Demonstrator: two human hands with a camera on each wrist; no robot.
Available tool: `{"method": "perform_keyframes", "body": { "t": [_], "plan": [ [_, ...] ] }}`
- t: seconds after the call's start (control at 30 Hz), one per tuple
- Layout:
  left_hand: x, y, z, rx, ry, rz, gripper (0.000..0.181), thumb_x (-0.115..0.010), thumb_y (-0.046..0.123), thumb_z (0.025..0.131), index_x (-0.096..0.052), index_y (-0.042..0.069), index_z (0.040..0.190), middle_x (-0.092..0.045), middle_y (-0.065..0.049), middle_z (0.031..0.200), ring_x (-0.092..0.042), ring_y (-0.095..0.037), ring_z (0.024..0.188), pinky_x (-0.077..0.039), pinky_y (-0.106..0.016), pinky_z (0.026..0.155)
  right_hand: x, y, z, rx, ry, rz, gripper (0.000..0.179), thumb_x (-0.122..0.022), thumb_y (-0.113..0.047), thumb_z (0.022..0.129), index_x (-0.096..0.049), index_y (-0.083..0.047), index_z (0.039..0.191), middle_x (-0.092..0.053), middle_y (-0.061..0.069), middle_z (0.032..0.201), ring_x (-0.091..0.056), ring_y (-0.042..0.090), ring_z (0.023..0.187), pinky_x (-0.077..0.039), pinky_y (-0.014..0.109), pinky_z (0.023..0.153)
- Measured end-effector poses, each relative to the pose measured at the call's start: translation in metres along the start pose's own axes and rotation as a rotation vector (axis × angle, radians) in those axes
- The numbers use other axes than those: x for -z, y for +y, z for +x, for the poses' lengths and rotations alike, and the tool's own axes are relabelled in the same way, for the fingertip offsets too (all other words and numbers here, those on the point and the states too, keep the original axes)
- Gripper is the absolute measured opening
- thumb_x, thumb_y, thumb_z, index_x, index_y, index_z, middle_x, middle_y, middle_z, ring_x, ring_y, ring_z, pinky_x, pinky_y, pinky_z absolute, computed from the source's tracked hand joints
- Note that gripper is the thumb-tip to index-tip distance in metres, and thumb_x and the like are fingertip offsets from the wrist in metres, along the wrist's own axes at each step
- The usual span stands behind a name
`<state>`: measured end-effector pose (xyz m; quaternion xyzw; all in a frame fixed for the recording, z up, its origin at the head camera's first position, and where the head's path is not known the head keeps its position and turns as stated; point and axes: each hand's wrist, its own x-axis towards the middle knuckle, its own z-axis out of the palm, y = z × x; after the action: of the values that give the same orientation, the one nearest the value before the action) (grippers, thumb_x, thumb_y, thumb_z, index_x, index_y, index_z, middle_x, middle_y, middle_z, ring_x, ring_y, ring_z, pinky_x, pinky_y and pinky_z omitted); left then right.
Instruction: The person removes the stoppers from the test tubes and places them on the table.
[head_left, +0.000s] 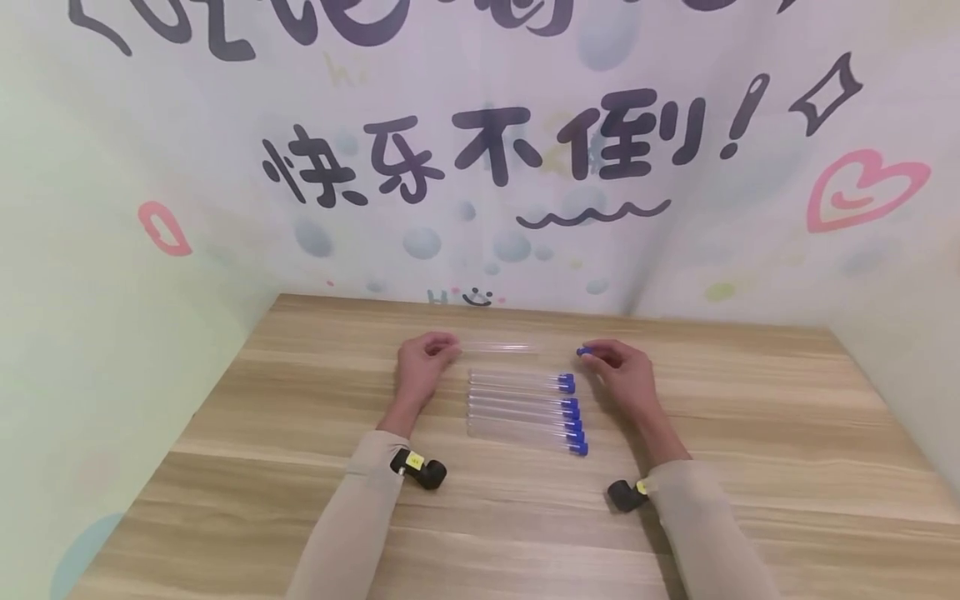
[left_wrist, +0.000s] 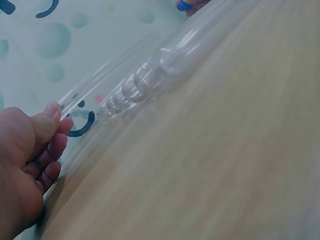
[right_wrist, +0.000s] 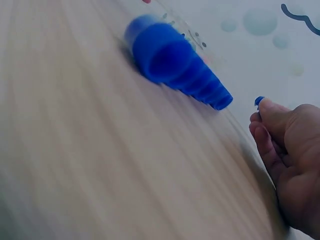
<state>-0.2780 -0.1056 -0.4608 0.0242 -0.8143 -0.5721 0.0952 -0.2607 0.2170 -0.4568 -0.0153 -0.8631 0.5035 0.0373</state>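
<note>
Left fingers (left_wrist: 46, 124) pinch a slippery-looking test tube (head_left: 501, 347), best held endwise, near tabletop's far edge (head_left: 360, 306); right fingers (right_wrist: 275, 114), a blue cap (head_left: 584, 352).

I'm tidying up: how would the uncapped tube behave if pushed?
The uncapped tube would probably roll, being round and smooth. It looks stiff: straight, though the left hand pinches only one end. Slim and see-through, it seems light.

A pale printed backdrop (head_left: 405, 87) rises behind a wood-grain table (head_left: 517, 542), its bold dark Chinese characters (head_left: 497, 143) closing on an exclamation mark (head_left: 744, 117) beside a four-pointed star (head_left: 827, 93). Beneath run a wavy line (head_left: 595, 212), blue bubbles (head_left: 422, 243) and a small smiley (head_left: 477, 298); a smiling pink heart (head_left: 866, 196) brightens the right side.
</note>
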Motion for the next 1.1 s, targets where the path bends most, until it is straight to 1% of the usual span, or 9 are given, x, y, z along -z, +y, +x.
{"method": "perform_keyframes", "body": {
  "t": [0.07,0.2,0.37,0.47,0.67,0.87,1.1],
  "plan": [
    [-0.002,0.001,0.001,0.002,-0.003,0.009,0.015,-0.075,0.018,0.082,-0.072,0.014,0.096,-0.073,-0.004,0.094,-0.067,-0.015,0.088,-0.053,-0.032,0.081,-0.003,-0.002,0.0,-0.001,-0.009,-0.025,0.027,-0.064,-0.034,0.091,-0.066,-0.02,0.115,-0.066,0.003,0.112,-0.058,0.022,0.111,-0.043,0.043,0.1],
    [-0.004,0.006,0.002,0.004,-0.022,0.024,0.017,-0.075,0.021,0.082,-0.072,0.015,0.098,-0.072,-0.003,0.096,-0.066,-0.016,0.09,-0.052,-0.034,0.084,-0.005,-0.004,0.001,0.025,-0.006,-0.105,0.025,-0.063,-0.033,0.092,-0.065,-0.021,0.114,-0.067,0.002,0.113,-0.058,0.024,0.112,-0.042,0.046,0.1],
    [-0.007,0.009,0.003,0.029,-0.054,0.069,0.018,-0.074,0.023,0.082,-0.071,0.017,0.099,-0.072,-0.002,0.097,-0.065,-0.016,0.092,-0.053,-0.034,0.084,-0.006,-0.006,0.003,0.089,0.004,-0.173,0.026,-0.062,-0.03,0.093,-0.065,-0.015,0.114,-0.068,0.008,0.111,-0.06,0.027,0.108,-0.045,0.045,0.097],
    [-0.008,0.011,0.002,0.029,-0.067,0.114,0.016,-0.074,0.021,0.083,-0.071,0.017,0.098,-0.071,-0.002,0.097,-0.064,-0.017,0.093,-0.053,-0.034,0.084,-0.008,-0.007,0.003,0.098,-0.001,-0.191,0.026,-0.063,-0.027,0.092,-0.065,-0.013,0.114,-0.067,0.009,0.112,-0.06,0.027,0.108,-0.046,0.045,0.097],
    [-0.014,0.01,0.001,-0.008,-0.083,0.193,0.016,-0.074,0.017,0.082,-0.071,0.014,0.098,-0.07,-0.004,0.097,-0.061,-0.018,0.089,-0.052,-0.034,0.08,-0.012,-0.007,0.003,0.081,-0.004,-0.219,0.026,-0.063,-0.022,0.092,-0.064,-0.01,0.115,-0.065,0.011,0.114,-0.059,0.028,0.109,-0.046,0.045,0.095],
    [-0.017,0.008,0.0,-0.035,-0.072,0.241,0.016,-0.074,0.018,0.082,-0.072,0.014,0.098,-0.07,-0.004,0.096,-0.061,-0.019,0.087,-0.051,-0.035,0.078,-0.013,-0.006,0.001,0.066,-0.008,-0.228,0.027,-0.063,-0.022,0.092,-0.064,-0.011,0.117,-0.064,0.01,0.115,-0.059,0.028,0.107,-0.047,0.044,0.093],
    [-0.019,0.006,0.0,-0.071,-0.063,0.282,0.017,-0.074,0.019,0.083,-0.073,0.015,0.099,-0.07,-0.004,0.097,-0.061,-0.019,0.087,-0.05,-0.035,0.077,-0.014,-0.004,0.002,0.081,-0.009,-0.24,0.028,-0.064,-0.021,0.092,-0.064,-0.011,0.118,-0.065,0.01,0.112,-0.06,0.026,0.1,-0.049,0.042,0.089]
  ]
}}
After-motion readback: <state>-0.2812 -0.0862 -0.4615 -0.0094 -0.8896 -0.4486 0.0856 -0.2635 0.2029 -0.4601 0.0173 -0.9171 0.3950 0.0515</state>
